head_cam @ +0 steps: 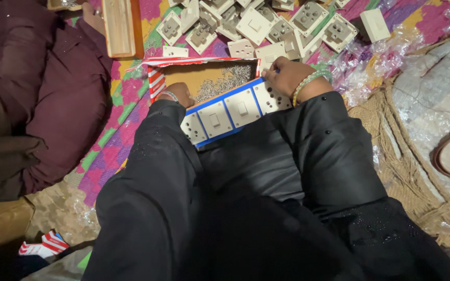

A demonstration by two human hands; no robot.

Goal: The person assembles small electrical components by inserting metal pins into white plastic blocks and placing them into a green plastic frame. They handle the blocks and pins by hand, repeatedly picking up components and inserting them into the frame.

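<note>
A long switchboard panel (230,112) with a blue frame and white switch and socket modules rests across my lap. My right hand (287,75), with a beaded bracelet at the wrist, grips the panel's far right end. My left hand (179,93) is at the panel's left end, partly hidden by my black sleeve, close to the screws. Just beyond the panel lies a red-and-white striped cardboard box (156,83) holding several small metal screws (220,80).
A heap of loose white socket and switch modules (256,26) lies on the colourful cloth (121,104) behind the box. A wooden box (121,26) is at the upper left beside another person in maroon clothing (53,78). Clear plastic wrappers (371,62) and woven mats (417,171) are at the right.
</note>
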